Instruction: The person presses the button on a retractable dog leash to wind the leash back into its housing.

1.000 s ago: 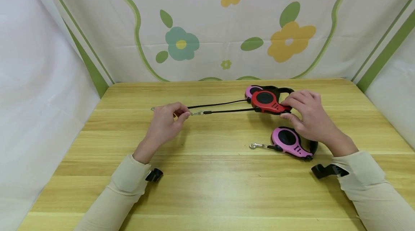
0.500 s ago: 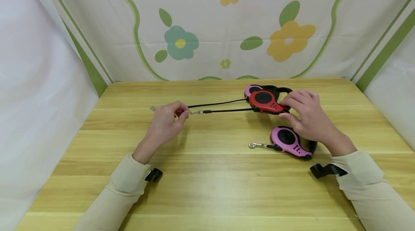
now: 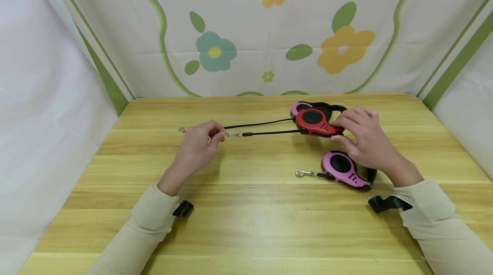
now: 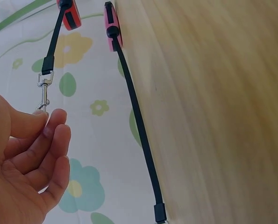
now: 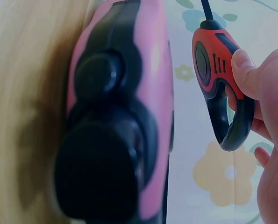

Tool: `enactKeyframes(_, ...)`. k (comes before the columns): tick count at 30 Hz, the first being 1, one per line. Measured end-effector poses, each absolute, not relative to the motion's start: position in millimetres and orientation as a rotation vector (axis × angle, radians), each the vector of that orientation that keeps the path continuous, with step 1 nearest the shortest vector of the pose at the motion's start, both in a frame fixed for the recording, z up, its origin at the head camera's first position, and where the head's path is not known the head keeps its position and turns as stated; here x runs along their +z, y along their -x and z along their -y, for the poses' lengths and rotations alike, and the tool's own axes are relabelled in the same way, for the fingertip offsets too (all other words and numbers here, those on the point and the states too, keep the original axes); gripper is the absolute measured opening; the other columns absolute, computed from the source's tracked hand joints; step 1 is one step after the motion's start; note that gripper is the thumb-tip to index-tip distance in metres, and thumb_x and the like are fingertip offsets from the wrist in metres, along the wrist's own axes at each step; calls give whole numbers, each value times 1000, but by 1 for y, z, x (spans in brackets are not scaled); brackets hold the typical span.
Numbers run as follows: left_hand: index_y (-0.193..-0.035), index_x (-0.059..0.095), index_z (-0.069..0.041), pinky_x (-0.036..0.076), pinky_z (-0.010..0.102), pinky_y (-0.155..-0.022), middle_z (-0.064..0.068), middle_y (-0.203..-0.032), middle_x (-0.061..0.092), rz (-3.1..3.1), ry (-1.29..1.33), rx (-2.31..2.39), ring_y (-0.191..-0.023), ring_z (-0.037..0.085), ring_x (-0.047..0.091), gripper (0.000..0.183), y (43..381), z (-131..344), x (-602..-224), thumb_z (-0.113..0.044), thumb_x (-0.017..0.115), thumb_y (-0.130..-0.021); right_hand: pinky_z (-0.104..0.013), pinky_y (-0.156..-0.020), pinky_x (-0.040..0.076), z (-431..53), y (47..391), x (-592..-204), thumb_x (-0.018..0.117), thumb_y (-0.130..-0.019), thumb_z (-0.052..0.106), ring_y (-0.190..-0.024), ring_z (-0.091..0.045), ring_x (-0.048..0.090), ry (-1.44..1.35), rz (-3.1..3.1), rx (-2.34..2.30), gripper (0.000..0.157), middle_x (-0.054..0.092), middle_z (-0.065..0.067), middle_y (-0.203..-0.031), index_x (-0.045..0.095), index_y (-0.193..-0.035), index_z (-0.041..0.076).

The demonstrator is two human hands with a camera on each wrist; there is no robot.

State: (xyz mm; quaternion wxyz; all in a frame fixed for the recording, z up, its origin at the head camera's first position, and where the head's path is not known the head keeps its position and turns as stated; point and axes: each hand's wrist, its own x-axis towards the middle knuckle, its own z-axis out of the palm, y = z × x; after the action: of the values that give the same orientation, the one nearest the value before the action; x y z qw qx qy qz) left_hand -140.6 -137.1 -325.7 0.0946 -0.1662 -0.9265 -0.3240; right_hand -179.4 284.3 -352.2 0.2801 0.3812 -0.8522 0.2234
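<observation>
In the head view my left hand [image 3: 198, 144] pinches the metal snap hook [image 3: 234, 134] of a red retractable dog leash [image 3: 317, 124] between thumb and fingertips. The black strap [image 3: 273, 132] runs fairly straight from hook to casing. My right hand [image 3: 362, 138] grips the casing at its black handle; the right wrist view shows the thumb on the red side of the casing [image 5: 213, 58]. The red leash is held above the table, partly covering a pink leash [image 3: 298, 106] behind it. That one's strap [image 3: 262, 123] stretches left, passing behind my left hand to its own hook [image 3: 182, 129].
A second pink leash [image 3: 340, 163] lies nearer me, below my right hand, its short strap and snap hook [image 3: 304, 173] pointing left. The wooden table [image 3: 250, 223] meets a white floral cloth [image 3: 246, 31] at the back, with cloth sides left and right.
The red leash and my right hand have shifted very slightly left. Both hands keep the same hold, and the two pink leashes stay where they were.
</observation>
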Motion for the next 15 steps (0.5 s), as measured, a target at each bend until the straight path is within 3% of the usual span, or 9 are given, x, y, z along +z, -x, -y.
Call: enactKeyframes(15,-103,72,0,45,25,-62,14,-87,74,2716,509,-958,-70,17,59,7,140,137,-325,-5,67,-103,-64,-95,29,-284,179,-353,48,-105,63,-107,-39,55,-1017,2293,629,68,70,-21,-107,74,-103,0)
